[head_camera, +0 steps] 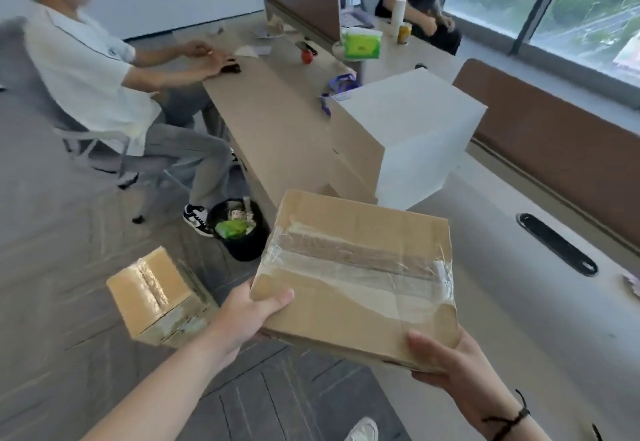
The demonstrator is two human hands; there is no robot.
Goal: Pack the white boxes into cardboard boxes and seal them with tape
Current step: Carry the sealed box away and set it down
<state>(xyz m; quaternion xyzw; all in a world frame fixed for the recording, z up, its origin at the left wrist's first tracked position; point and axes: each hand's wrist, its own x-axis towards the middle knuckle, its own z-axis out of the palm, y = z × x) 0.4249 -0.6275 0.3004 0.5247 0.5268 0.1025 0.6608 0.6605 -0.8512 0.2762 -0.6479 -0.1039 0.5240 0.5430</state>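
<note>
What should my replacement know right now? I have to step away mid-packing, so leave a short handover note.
Left hand: grip on the near-left corner of the taped brown cardboard box, thumb on top.
Right hand: grip on its near-right corner.
The box is carried in the air beside the grey desk.
Done: clear tape runs across this box's top; a second taped brown carton sits on the floor.
Left: put this box down; the tall white box stands unpacked on the desk.

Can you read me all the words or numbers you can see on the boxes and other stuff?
No words or numbers can be read anywhere.
Taped cardboard box held in both hands: no print showing.
Cardboard box on the floor: side marks too blurred to read.
Green tissue pack: print too small.
Yellow can: label too small.
</note>
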